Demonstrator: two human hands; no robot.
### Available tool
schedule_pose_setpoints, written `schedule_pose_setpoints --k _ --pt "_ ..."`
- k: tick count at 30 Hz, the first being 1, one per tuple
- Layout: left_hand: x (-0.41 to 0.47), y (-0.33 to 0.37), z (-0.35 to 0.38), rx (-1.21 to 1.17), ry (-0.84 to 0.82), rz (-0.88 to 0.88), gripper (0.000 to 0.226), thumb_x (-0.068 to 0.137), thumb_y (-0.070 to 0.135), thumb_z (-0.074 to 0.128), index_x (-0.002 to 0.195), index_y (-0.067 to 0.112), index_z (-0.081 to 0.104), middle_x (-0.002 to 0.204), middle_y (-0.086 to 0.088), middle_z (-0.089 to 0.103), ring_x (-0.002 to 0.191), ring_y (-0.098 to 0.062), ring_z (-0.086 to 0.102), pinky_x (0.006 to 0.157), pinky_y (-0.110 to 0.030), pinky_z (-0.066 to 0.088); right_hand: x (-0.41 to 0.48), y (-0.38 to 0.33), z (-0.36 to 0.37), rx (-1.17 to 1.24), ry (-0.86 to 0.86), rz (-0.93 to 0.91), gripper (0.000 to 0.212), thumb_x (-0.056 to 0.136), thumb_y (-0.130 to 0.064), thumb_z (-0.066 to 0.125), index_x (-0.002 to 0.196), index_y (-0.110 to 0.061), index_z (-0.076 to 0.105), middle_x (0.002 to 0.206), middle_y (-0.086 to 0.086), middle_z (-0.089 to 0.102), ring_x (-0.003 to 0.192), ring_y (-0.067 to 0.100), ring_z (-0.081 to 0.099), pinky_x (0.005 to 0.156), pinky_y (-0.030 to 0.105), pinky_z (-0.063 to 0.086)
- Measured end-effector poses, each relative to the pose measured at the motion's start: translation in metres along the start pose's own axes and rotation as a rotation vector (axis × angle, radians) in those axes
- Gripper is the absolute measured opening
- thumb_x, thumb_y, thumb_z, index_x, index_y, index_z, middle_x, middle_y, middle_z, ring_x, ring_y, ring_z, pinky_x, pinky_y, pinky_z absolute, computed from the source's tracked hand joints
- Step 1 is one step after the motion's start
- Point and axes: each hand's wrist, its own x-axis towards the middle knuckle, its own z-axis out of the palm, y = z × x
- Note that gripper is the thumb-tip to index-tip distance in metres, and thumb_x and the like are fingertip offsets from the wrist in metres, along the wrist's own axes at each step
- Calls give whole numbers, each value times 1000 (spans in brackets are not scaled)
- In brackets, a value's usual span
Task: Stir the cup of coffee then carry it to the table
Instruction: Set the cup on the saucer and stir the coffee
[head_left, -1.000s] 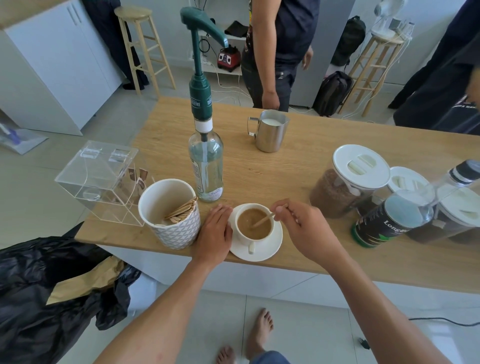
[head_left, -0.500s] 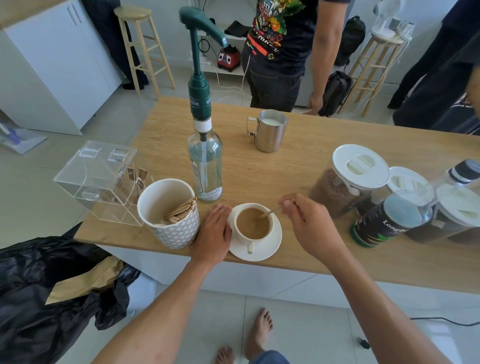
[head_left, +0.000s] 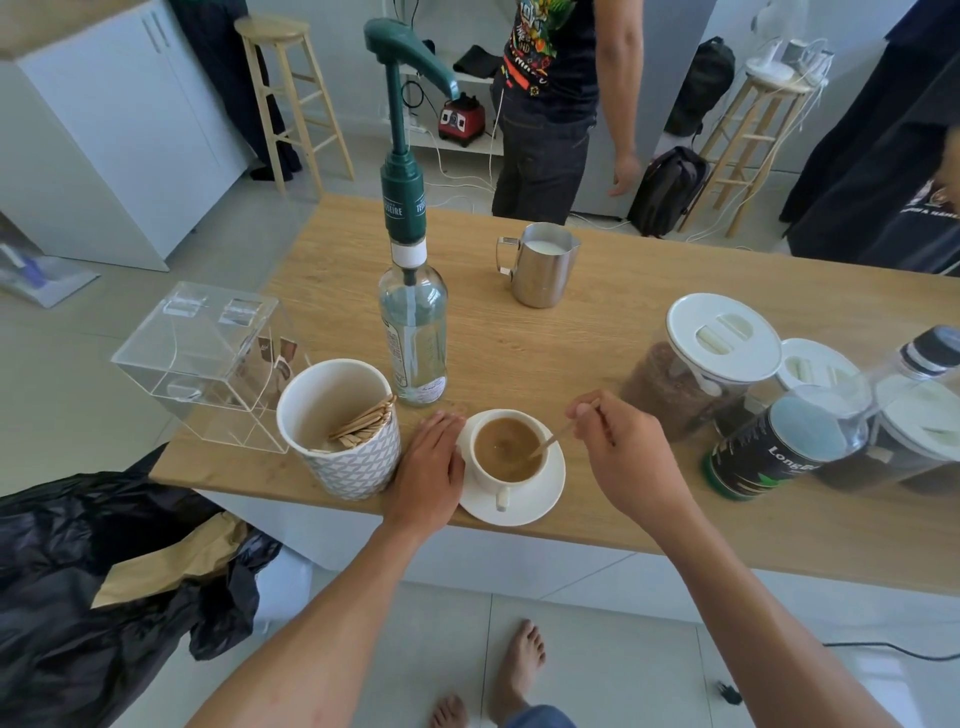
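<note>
Our right hand (head_left: 621, 452) pinches a stick (head_left: 551, 441) in the cup (head_left: 506, 451). Our left hand (head_left: 431, 467) lies flat, touching the saucer (head_left: 540, 499)

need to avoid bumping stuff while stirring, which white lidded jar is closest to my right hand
The leftmost jar, with brown granules inside, stands just beyond the right hand; the other two jars stand farther right.

A: Where's the right hand (head_left: 623, 457)?
B: Pinching a wooden stirrer (head_left: 556, 439) that dips into the milky coffee cup (head_left: 493, 480).
A: And the left hand (head_left: 431, 467)?
B: Flat on the bench (head_left: 519, 353), touching the saucer (head_left: 545, 496) at its left edge.
</note>
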Motion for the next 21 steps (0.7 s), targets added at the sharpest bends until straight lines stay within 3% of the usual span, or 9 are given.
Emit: schedule_pose_setpoints --k 2,5,7,10,14,19,21 --pt "0 -1 0 1 1 1 39 102 13 42 140 11 49 146 -2 49 144 -17 31 119 -28 20 1 -1 1 30 1 -4 21 101 -20 47 93 -23 66 80 -19 65 72 -1 63 60 10 45" --pt "0 0 0 2 -2 -2 39 102 14 41 141 11 49 147 -2 49 144 -17 30 120 -30 22 -1 -1 4 35 -72 -8 22 100 -19 48 89 -23 66 79 -14 68 65 10 63 59 25 49" --pt "0 1 0 3 0 -3 40 103 14 41 141 12 49 147 -2 48 144 -16 30 119 -28 21 0 2 3 17 -33 6 24 100 -20 46 85 -25 64 78 -15 66 60 5 59 51 18 45" --pt "0 0 0 7 7 -5 40 102 14 41 141 11 49 147 -2 48 144 -15 29 118 -24 18 2 4 1 49 31 36 22 101 -21 46 90 -23 64 84 -19 66 74 1 62 59 11 46" --pt "-1 0 1 12 6 -10 40 103 15 41 142 12 48 148 -1 47 145 -14 28 118 -24 17 2 5 1 45 -16 44 23 101 -20 45 91 -21 66 78 -15 66 69 10 62 60 23 49" --pt "0 0 1 13 13 -14 40 103 15 41 142 12 48 148 -1 47 145 -14 28 117 -20 14 4 8 1 72 16 68 22 101 -21 46 94 -22 67 79 -13 67 75 0 62 61 11 46" --pt "-1 -1 1 7 9 -19 40 103 15 40 142 13 48 149 -1 46 145 -14 28 117 -19 13 2 9 4 93 -41 82 23 101 -19 47 91 -20 68 76 -11 68 71 6 62 61 18 47"
